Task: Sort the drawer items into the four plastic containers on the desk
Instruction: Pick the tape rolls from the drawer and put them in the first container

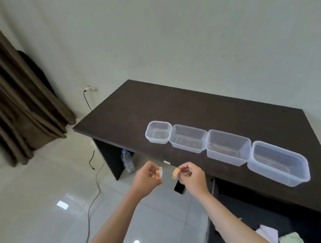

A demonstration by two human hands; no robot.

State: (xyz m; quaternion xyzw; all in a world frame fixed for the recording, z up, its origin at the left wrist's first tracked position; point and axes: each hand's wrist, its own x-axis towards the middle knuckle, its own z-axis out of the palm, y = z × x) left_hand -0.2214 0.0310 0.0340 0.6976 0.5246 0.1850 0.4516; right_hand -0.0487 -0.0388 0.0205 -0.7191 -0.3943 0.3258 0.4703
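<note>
Four clear plastic containers stand in a row on the dark desk [173, 106]: a small square container [149, 134] at the left, then a rectangular container [188, 150], another rectangular container [228, 159], and the largest container [276, 177] at the right. All look empty. In front of the desk's near edge, my left hand [145, 179] grips a small orange tape roll [158, 173]. My right hand [192, 177] pinches a second small orange tape roll [176, 173]. The two rolls are a short gap apart. At the lower right, the open drawer [233, 210] shows white papers [267, 233].
A water bottle [128, 162] stands under the desk beside its left leg. A cable [93, 188] trails over the glossy tiled floor from a wall socket [90, 88]. Brown curtains [17, 102] hang at the left. A black object [179, 187] sits below my right hand.
</note>
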